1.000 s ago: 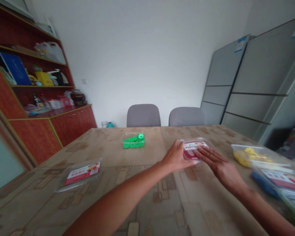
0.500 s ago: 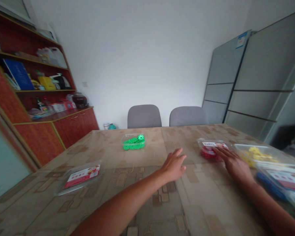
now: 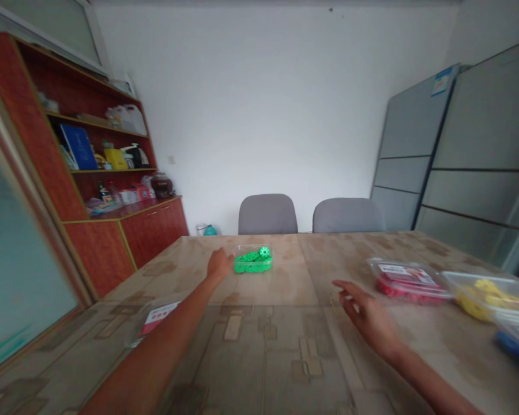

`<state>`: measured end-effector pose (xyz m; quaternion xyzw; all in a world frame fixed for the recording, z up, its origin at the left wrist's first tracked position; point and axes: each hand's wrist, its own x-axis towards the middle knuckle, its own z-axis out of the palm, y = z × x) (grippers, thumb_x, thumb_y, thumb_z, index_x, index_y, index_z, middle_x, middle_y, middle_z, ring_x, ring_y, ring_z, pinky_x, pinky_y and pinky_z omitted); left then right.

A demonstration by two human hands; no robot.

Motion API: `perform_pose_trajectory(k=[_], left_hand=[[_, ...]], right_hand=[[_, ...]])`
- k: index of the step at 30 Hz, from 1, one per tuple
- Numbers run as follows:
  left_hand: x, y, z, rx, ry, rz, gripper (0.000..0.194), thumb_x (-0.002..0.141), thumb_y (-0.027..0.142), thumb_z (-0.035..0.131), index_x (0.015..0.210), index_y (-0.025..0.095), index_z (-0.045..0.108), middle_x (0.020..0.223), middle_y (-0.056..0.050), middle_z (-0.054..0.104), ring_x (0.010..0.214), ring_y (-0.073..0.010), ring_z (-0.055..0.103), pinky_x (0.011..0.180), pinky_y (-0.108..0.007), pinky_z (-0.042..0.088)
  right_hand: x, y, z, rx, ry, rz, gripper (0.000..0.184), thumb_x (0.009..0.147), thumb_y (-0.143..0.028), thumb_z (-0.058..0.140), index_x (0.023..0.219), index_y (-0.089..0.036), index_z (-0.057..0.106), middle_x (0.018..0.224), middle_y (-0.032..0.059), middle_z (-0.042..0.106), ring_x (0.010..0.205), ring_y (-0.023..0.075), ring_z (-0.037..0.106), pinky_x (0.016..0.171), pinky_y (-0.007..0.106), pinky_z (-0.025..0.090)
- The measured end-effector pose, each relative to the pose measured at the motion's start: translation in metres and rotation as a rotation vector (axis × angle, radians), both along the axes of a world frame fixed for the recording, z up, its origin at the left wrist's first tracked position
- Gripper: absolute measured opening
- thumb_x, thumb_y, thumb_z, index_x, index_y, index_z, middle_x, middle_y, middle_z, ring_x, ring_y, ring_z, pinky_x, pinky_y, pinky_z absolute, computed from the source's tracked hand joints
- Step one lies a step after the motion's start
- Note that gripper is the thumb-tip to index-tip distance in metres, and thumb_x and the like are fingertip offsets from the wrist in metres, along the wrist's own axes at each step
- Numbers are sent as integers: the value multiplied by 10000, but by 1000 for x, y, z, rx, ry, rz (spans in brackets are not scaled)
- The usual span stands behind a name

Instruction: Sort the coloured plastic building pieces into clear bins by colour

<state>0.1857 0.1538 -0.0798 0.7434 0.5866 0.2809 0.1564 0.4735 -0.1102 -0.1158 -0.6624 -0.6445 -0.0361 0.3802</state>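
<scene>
My left hand (image 3: pixel 219 265) is at the left end of a clear plastic box (image 3: pixel 253 264) filled with green toy pieces (image 3: pixel 247 263). Its fingers look partly spread; whether they touch the box wall I cannot tell. My right hand (image 3: pixel 365 314) hovers over the table with fingers apart, holding nothing. To its right stands a lidded box (image 3: pixel 410 282) of red pieces with a label on top. Under my left forearm, partly hidden, lies a clear lid (image 3: pixel 158 316) with a red and white label.
An uncovered-looking box of yellow pieces (image 3: pixel 484 297) and a box with blue contents (image 3: pixel 516 346) stand at the right. Two grey chairs (image 3: pixel 268 214) are behind the patterned table (image 3: pixel 281 346). A wooden cabinet (image 3: pixel 155 227) stands at the left.
My left hand has moved left and away from me to the green pieces' box. My right hand has come off the red pieces' box and moved left. The view has shifted slightly.
</scene>
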Motion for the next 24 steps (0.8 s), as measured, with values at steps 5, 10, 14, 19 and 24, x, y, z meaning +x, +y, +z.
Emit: perform_pose_trajectory(k=[5, 10, 14, 19, 24], left_hand=[[9, 6, -8, -227, -159, 42, 291, 936, 299, 575, 1185, 149, 561, 1153, -88, 596, 952, -216, 622, 795, -402, 543], [6, -11, -8, -327, -293, 1, 283, 941, 297, 569, 1176, 140, 562, 1108, -76, 608, 900, -204, 632, 752, -373, 553], [-10, -47, -2, -335, -365, -109, 288, 932, 183, 546, 1215, 152, 504, 1093, -66, 613, 651, -110, 617, 560, -243, 532], [-46, -135, -7, -381, -420, -253, 545, 733, 50, 457, 1248, 225, 424, 1331, -80, 522, 414, -23, 533, 391, -173, 433], [-87, -227, -45, -498, -548, -393, 663, 753, 258, 499, 1371, 378, 291, 1452, -86, 407, 451, -67, 594, 393, -216, 472]], right_hand=[[-50, 9, 2, -99, 240, 114, 366, 870, -288, 434, 1140, -168, 651, 900, 88, 729, 715, 203, 680, 688, 338, 564], [-57, 6, 1, -155, 411, 133, 422, 854, -390, 469, 1161, -151, 633, 1028, 135, 715, 799, 226, 679, 713, 359, 564], [-61, 2, 3, -158, 604, 159, 517, 876, -518, 455, 1291, -219, 530, 1257, 135, 619, 904, 221, 663, 705, 346, 566], [-88, -11, 15, -288, 718, 228, 665, 903, -599, 367, 1440, -206, 350, 1348, 161, 537, 790, 186, 679, 576, 294, 558], [-107, -31, 19, -273, 475, 343, 573, 888, -572, 439, 1260, -171, 609, 1147, 137, 691, 1022, 284, 651, 901, 436, 511]])
